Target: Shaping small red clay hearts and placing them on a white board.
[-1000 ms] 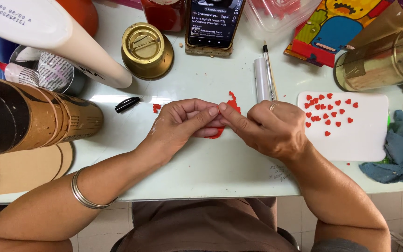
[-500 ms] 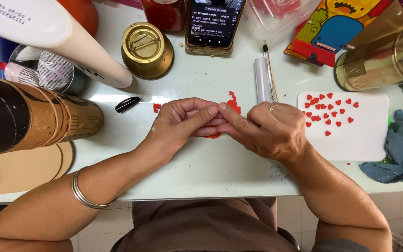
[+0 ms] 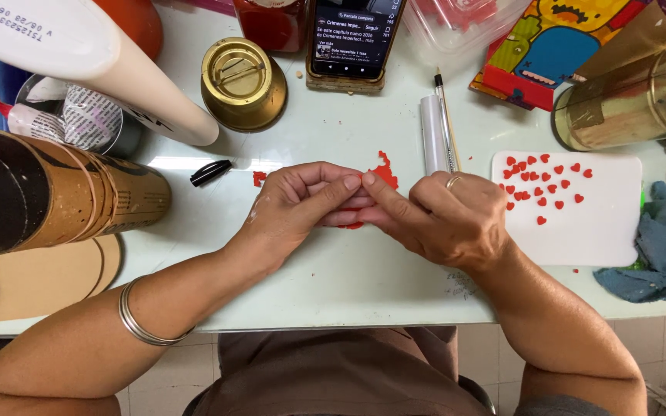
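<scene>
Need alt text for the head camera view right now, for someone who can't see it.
Seen from above, a left hand and right hand meet at the fingertips over a piece of red material on a pale table. A white board dotted with small red hearts lies to the right.

Hands (image 3: 383,208) mid-table, board (image 3: 587,223) right, cloth (image 3: 653,250) beyond it, phone (image 3: 352,38) behind, tubes (image 3: 55,192) left.

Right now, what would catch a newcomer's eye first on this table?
Mid-table, the left hand and right hand meet fingertip to fingertip, pinching a red piece. To the right, a white board is dotted with small red hearts. A big brown cardboard tube lies at the left edge.
</scene>
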